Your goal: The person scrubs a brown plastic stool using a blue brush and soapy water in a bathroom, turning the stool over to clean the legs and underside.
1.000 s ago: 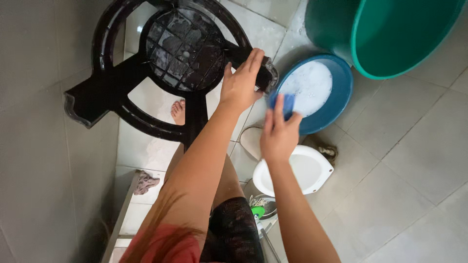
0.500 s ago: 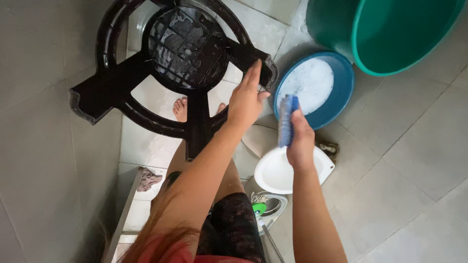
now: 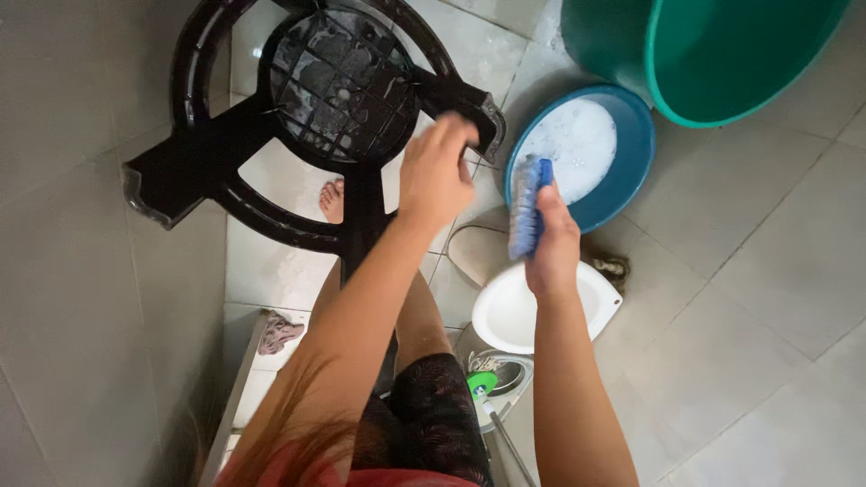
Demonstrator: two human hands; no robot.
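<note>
Scrubbing goes best here if the black plastic stool point(image 3: 298, 117), tipped up so its gridded, sudsy underside faces the camera, is kept steady while the bristles work along the ribs and into each square of the grid; I would judge short strokes with fresh suds the surest way. It fills the far left of the scene, above the wet grey floor tiles point(image 3: 767, 298). At the far right stands a large green tub point(image 3: 722, 63), and just near of it, to its left, a blue basin point(image 3: 622, 171) of foamy water. Nearer lies a white plastic dipper point(image 3: 514, 311), with a small drain cover and a green-capped object just nearer, too small to tell apart clearly.

The left hand point(image 3: 435, 173) is curled over the stool's right leg end, though blur hides how tightly it grips. The right hand point(image 3: 552, 236) is closed around a blue scrubbing brush point(image 3: 526, 209), held upright beside the basin, apart from the stool.

No package, label or sign shows anywhere.
</note>
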